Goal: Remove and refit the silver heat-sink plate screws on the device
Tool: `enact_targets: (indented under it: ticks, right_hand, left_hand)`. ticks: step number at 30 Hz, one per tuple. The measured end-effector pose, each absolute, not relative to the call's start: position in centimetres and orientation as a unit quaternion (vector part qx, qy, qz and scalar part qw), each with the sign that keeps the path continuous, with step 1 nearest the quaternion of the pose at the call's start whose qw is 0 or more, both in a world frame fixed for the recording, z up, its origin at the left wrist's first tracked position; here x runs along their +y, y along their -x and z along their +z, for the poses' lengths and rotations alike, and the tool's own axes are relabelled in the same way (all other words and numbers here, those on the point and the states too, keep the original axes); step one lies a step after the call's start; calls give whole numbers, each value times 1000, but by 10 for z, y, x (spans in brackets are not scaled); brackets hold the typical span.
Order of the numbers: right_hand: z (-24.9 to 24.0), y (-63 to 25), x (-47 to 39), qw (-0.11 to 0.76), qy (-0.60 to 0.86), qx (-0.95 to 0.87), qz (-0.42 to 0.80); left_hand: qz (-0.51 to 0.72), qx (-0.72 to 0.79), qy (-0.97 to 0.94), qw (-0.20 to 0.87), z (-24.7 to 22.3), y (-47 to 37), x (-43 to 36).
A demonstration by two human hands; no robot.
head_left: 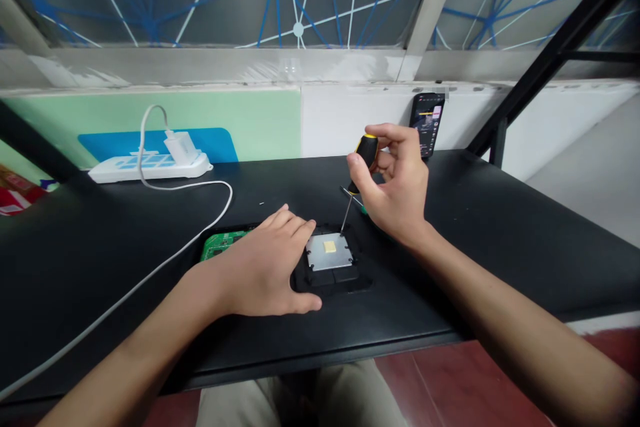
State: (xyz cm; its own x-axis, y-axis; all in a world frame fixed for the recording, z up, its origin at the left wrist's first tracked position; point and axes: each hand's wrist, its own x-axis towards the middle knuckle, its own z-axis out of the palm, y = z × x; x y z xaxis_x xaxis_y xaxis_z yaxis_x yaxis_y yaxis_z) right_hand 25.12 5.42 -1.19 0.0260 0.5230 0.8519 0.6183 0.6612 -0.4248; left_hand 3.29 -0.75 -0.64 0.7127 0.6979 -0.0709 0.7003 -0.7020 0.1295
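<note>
A black and yellow screwdriver (365, 159) is held in my right hand (395, 180), its shaft slanting down to the upper right corner of a silver metal plate (320, 259). A small pale yellow square (329, 247) sits on the plate. The plate lies in a black casing (333, 283) on the table. My left hand (273, 263) rests palm down over the casing, thumb and fingers apart, covering its middle. Left of that hand, part of a green circuit board (220, 243) shows. Behind the casing lies a thin tool with a green part (363, 209), partly hidden by my right hand.
The black table (400, 310) carries a white power strip (150, 167) with a plugged-in charger (181, 147). Its white cable (231, 195) curves across the left side. A phone (427, 123) leans on the back wall. A tiny metal piece (261, 203) lies behind my left hand.
</note>
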Motion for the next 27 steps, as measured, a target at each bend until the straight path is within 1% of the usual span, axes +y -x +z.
enact_targets:
  ticks: [3, 5, 8, 12, 16, 18, 21, 23, 27]
  right_hand:
    - [-10, -253, 56, 589, 413, -693, -47]
    - [-8, -254, 58, 574, 429, -695, -64]
    - [-8, -256, 62, 526, 455, -714, -80]
    - [-13, -255, 67, 457, 471, -752, -65]
    - [-16, -254, 68, 422, 484, -765, -53]
    - [-16, -255, 67, 447, 480, -753, -57]
    - [-13, -255, 62, 525, 454, -718, -56]
    - [-12, -254, 58, 562, 430, -705, -42]
    - [-13, -252, 53, 580, 399, -710, -16]
  left_hand:
    - [-1, 378, -923, 75, -6, -34, -7]
    - [-2, 376, -923, 74, -6, -35, -6]
    - [-3, 376, -924, 74, -6, -36, -6]
    - [-7, 378, -922, 79, -5, -35, -6]
    - [-2, 382, -920, 87, -6, -34, -5]
    - [5, 383, -919, 94, -7, -32, -4]
    - [7, 387, -917, 100, -9, -30, -2]
    - [3, 388, -916, 102, -9, -30, -2]
    - [-7, 392, -914, 103, -8, -30, -3]
